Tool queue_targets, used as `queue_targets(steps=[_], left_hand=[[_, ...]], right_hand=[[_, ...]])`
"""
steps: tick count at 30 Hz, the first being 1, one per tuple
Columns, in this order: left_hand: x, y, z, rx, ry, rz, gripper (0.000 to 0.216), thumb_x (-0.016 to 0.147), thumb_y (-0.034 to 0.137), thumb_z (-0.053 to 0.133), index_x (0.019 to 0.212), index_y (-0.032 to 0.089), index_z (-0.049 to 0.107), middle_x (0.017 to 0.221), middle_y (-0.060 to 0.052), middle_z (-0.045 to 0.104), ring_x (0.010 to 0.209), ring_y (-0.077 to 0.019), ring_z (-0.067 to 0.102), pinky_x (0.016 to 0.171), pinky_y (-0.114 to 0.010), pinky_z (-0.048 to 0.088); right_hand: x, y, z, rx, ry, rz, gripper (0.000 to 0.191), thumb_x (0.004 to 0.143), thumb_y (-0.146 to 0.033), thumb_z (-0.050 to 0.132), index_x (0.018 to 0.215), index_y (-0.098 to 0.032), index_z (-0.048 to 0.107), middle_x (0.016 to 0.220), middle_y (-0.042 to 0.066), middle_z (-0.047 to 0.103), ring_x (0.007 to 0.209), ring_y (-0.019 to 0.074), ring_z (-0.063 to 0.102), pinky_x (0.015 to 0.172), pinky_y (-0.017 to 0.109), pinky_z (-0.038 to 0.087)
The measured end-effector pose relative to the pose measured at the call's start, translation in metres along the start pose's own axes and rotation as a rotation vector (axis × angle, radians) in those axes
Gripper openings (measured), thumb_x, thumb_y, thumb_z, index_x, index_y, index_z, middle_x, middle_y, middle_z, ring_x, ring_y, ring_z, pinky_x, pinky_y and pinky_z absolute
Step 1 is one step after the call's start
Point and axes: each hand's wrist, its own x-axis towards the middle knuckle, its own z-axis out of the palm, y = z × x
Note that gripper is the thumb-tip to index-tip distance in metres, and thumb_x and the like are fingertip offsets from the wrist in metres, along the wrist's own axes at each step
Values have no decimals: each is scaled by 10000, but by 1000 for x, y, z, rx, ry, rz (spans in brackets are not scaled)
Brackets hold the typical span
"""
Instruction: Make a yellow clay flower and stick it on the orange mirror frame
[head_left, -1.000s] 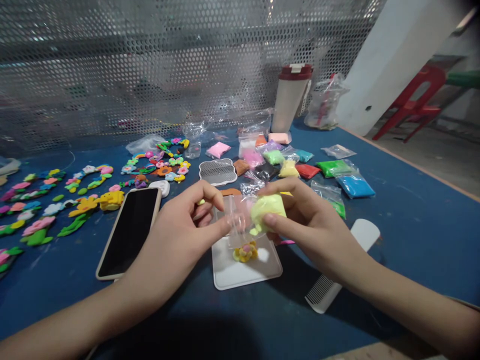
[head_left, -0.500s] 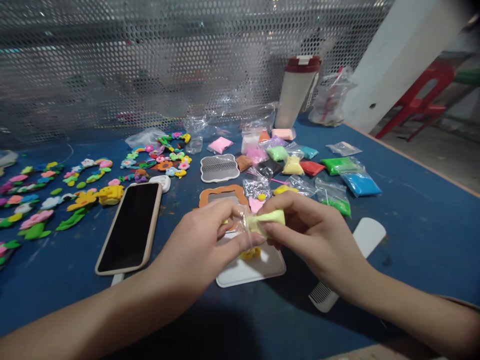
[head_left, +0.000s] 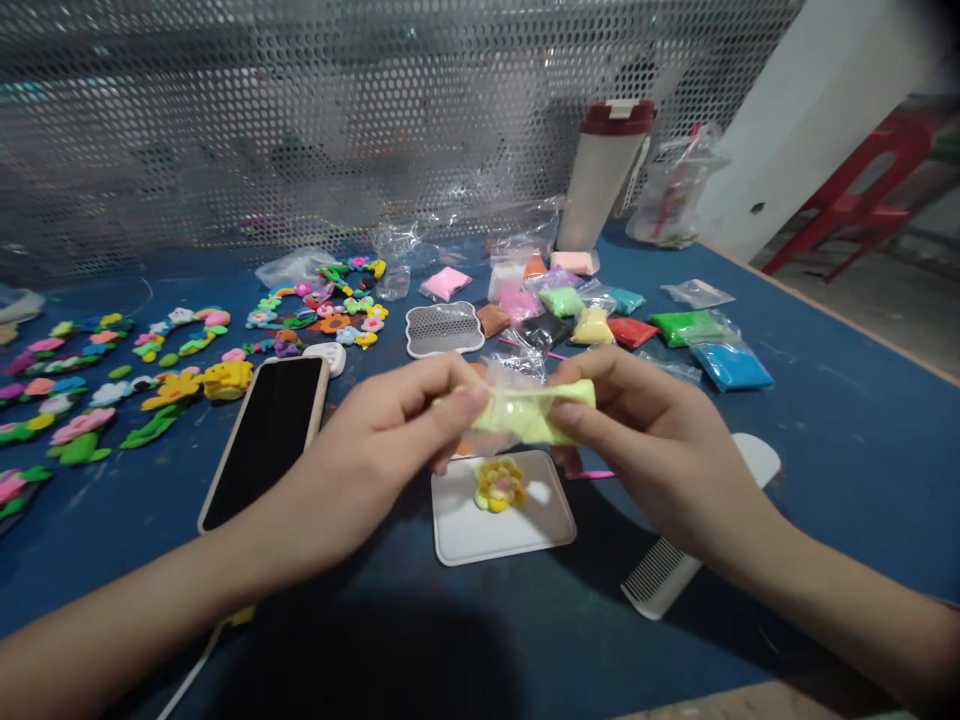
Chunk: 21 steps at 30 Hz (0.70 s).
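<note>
Pale yellow modelling clay is stretched between my two hands above the white tray. My left hand pinches the clear plastic bag around the clay's left part. Thumb and fingers of my right hand are closed on the clay's right end. Below them, a yellow clay flower with a pinkish centre lies on the white rectangular tray. A pink stick shows beside the tray, partly hidden by my right hand.
A phone lies left, near several colourful clay flower pieces. Bags of coloured clay and a grey mesh-faced plaque lie behind my hands. A white comb rests right; a tumbler stands at the back.
My hands have moved slightly apart and up, and the clay is stretched wider between them. The flower on the tray is now uncovered. The view has shifted a little.
</note>
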Motion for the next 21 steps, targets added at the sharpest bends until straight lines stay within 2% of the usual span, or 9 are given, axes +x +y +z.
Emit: queue_targets(steps=[2, 6, 13, 18, 21], left_hand=[[3, -4, -2, -122, 78, -39, 278, 937, 355, 406, 716, 200, 474, 602, 59, 461, 563, -90, 447, 564, -196, 361], [6, -9, -1, -172, 181, -42, 239, 913, 353, 472, 737, 192, 487, 656, 52, 494, 561, -74, 481, 581, -189, 392], [5, -12, 2, -294, 85, -172, 326, 919, 436, 413, 762, 184, 549, 598, 33, 536, 542, -98, 512, 555, -202, 421], [5, -10, 1, -246, 154, -137, 277, 878, 395, 517, 742, 176, 619, 660, 24, 567, 611, -92, 525, 602, -182, 437], [4, -5, 0, -138, 141, -105, 194, 859, 359, 558, 786, 203, 648, 702, 30, 616, 653, -101, 560, 620, -185, 446]], right_hand=[[3, 4, -5, 49, 44, -2, 77, 830, -265, 617, 863, -223, 563, 725, -32, 546, 611, 82, 519, 528, 187, 450], [8, 11, -11, 72, 76, -2, 70, 834, -257, 611, 870, -227, 559, 745, -33, 529, 622, 79, 506, 551, 187, 464], [7, 12, -12, 88, 73, 18, 81, 830, -256, 612, 880, -230, 553, 750, -32, 523, 629, 84, 500, 547, 184, 468], [5, 13, -11, 80, 43, 6, 75, 838, -262, 606, 876, -229, 550, 748, -34, 529, 638, 83, 503, 556, 184, 468], [4, 14, -10, 62, 30, 4, 71, 842, -265, 602, 869, -227, 548, 745, -36, 534, 636, 81, 505, 557, 186, 460]])
